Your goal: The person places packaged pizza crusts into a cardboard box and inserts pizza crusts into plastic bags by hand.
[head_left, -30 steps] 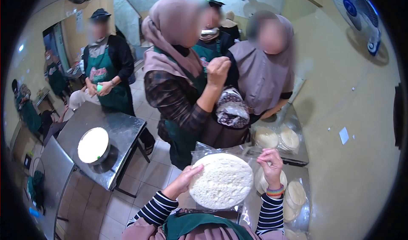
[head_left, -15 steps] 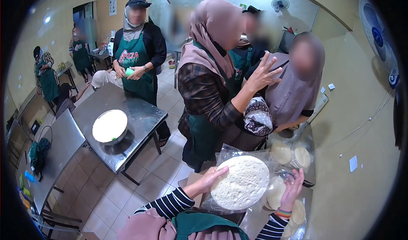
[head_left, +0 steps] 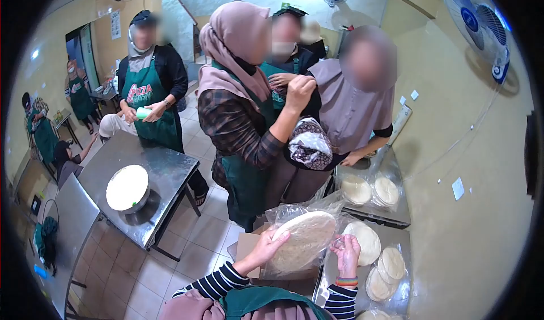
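A round, pale pizza base (head_left: 303, 238) is tilted up in front of me, with a clear plastic bag (head_left: 277, 213) about it. My left hand (head_left: 266, 251) is closed on the base's left edge, thumb on the near face. On the other side, my right hand (head_left: 347, 253) pinches what looks like the edge of the plastic bag. Whether the base lies fully inside the bag, I cannot tell. Just beyond my right hand lies another pizza base (head_left: 365, 242), on a metal surface (head_left: 403, 246).
More pizza bases (head_left: 385, 276) lie at right, and bagged ones (head_left: 357, 189) farther back. A cardboard box (head_left: 245, 247) sits below my left hand. At left, a metal table (head_left: 170, 167) bears a large bowl (head_left: 136, 208). A co-worker in plaid (head_left: 249, 121) stands close ahead among several people.
The pizza base has tipped from nearly facing me to a slant. My right hand has gone from open and raised to pinching the plastic. The plaid-sleeved person's spread fingers have closed.
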A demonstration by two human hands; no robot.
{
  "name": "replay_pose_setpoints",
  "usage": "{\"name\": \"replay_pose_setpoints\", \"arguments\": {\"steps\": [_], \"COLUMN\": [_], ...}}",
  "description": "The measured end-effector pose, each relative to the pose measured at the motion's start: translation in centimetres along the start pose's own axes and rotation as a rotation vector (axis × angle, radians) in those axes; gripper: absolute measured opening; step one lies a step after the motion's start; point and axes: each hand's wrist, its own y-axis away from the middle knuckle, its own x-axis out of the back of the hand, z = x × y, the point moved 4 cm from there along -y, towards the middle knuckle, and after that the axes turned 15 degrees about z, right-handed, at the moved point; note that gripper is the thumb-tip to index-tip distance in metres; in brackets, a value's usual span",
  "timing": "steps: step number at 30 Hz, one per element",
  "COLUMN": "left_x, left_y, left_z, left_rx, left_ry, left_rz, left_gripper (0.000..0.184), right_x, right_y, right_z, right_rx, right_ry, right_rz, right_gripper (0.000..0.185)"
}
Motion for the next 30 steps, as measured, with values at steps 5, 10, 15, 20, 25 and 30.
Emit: {"name": "replay_pose_setpoints", "arguments": {"steps": [5,10,15,20,25,30], "left_x": [1.4,2.1,2.4,1.7,1.5,1.5], "left_y": [-0.3,0.1,-0.2,-0.1,0.0,0.3], "left_z": [0.1,0.3,0.4,1.4,2.0,1.1], "left_rx": [0.340,0.624,0.562,0.423,0.437,0.512], "left_ry": [0.221,0.377,0.361,0.261,0.215,0.167], "left_rz": [-0.069,-0.090,-0.045,-0.114,-0.160,-0.219], "left_gripper": [0.040,0.043,0.044,0.044,0.045,0.046], "right_x": [3.1,6.9,6.5,3.1,3.1,4.7], "right_y": [-1.4,-1.6,0.9,2.3,2.1,2.6], "right_z": [-0.4,-1.7,-4.7,-1.7,0.6,0.2], "right_rx": [-0.221,-0.023,0.366,0.275,0.024,-0.032], "right_ry": [-0.107,0.078,0.054,0.236,0.266,0.201], "right_rz": [-0.129,0.215,0.238,-0.062,-0.195,-0.396], "right_gripper": [0.015,0.012,0.013,0.021,0.028,0.037]}}
